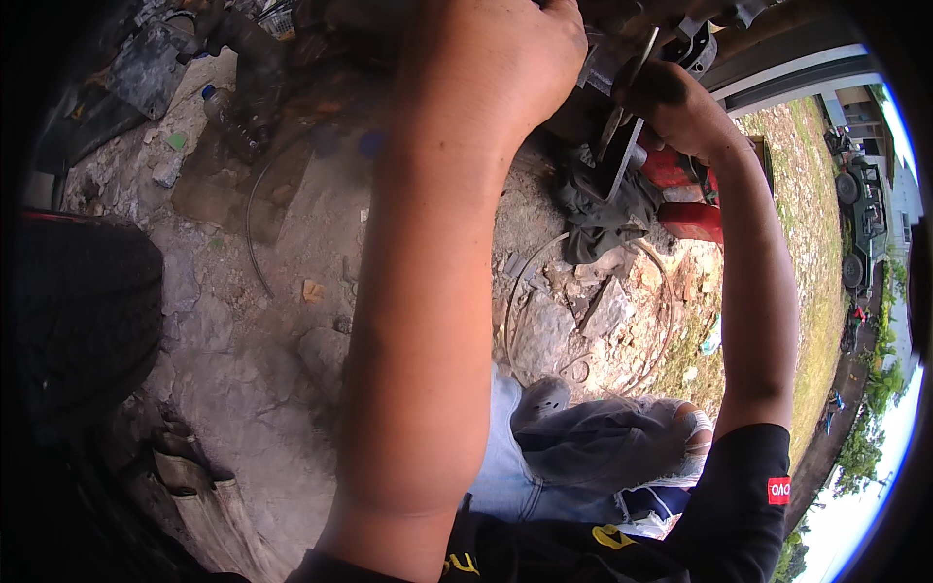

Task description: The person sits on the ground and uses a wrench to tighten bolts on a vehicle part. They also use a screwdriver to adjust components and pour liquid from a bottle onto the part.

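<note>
My left hand is raised at the top edge, its fingers curled and mostly hidden beyond the frame. What it grips, if anything, does not show. To its right, my right hand is closed beside dark metal parts, its fingers bent around a thin metal bar that slants down to the left. A flat metal piece with a bright edge lies just below those fingers. Above the right hand is a dark bracket with holes. My left forearm covers the middle of the view.
Below the right hand lie a dark cloth and a red container. A wire hoop rests on rubble. A tyre stands at left; a plastic bottle and cardboard lie upper left. A vehicle is parked outside.
</note>
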### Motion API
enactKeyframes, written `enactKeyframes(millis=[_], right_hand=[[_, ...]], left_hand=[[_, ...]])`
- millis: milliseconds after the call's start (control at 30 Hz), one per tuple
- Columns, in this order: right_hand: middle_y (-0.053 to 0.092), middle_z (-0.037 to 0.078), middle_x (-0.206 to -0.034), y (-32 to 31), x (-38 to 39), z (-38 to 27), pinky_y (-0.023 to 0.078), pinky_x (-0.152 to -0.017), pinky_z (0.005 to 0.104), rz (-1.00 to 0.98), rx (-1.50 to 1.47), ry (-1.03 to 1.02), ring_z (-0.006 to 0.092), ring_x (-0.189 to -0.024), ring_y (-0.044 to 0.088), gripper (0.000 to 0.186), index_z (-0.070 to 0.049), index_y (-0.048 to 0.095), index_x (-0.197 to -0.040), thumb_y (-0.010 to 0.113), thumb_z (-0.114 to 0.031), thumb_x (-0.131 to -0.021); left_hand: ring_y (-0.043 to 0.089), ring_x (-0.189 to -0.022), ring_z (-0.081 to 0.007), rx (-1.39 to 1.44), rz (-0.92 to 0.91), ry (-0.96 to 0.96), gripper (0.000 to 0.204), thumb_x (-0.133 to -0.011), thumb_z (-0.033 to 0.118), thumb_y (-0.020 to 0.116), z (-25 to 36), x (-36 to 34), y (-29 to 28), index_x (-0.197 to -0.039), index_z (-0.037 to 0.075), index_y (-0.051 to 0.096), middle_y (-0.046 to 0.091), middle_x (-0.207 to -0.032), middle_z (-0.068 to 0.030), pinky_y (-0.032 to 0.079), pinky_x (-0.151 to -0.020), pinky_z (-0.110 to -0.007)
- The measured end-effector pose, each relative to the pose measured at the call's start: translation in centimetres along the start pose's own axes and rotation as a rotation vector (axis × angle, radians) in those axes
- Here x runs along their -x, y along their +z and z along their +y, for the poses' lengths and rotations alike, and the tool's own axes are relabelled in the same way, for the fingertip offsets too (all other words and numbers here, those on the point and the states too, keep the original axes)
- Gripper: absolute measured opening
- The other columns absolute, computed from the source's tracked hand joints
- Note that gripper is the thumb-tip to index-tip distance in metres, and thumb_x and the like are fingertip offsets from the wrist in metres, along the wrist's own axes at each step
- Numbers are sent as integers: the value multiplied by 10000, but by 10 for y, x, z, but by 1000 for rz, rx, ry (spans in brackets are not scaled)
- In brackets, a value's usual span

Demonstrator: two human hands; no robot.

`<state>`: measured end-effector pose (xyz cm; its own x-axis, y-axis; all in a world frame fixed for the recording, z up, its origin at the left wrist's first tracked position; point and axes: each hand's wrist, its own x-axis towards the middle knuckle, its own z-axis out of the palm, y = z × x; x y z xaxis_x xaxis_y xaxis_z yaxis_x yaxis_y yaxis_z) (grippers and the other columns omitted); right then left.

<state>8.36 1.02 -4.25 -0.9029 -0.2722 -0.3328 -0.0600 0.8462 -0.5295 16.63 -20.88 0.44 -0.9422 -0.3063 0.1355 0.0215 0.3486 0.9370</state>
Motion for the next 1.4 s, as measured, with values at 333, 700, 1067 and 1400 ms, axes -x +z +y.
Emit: enactKeyframes(millis=[333, 700, 1067, 1400], right_hand=[[684, 163, -860, 19, -30, 27, 510, -757, 390, 34, 174, -129, 294, -795, 654, 255, -17, 634, -1064, 669, -191, -881], [636, 129, -720, 9, -21, 17, 481, -570, 344, -61, -33, -52, 201, -622, 630, 235, 4, 657, -1028, 663, -160, -860], [671, 104, -835, 1, -12, 15, 502, -721, 351, -93, -56, 85, 208, -780, 633, 216, -12, 630, -1014, 652, -193, -898], [731, 113, -921, -13, 12, 34, 527, -732, 323, 382, -137, -54, 193, -777, 687, 244, -67, 695, -1098, 645, -162, -879]], left_hand=[[697, -809, -280, -8, 39, 204, 318, -890, 152, 659, -13, 5, 13, -1099, -84, 617, 706, -892, -202, 541, -737, -364], [698, -814, -277, -47, 46, 177, 321, -886, 153, 666, -16, 0, 14, -1098, -84, 621, 707, -887, -204, 541, -742, -363], [696, -811, -269, -53, 61, 213, 317, -885, 144, 672, -15, 2, 17, -1104, -81, 623, 706, -886, -199, 542, -743, -355], [688, -782, -254, 25, -6, 106, 313, -885, 159, 674, -11, 1, 13, -1096, -67, 625, 703, -873, -174, 535, -718, -352]])
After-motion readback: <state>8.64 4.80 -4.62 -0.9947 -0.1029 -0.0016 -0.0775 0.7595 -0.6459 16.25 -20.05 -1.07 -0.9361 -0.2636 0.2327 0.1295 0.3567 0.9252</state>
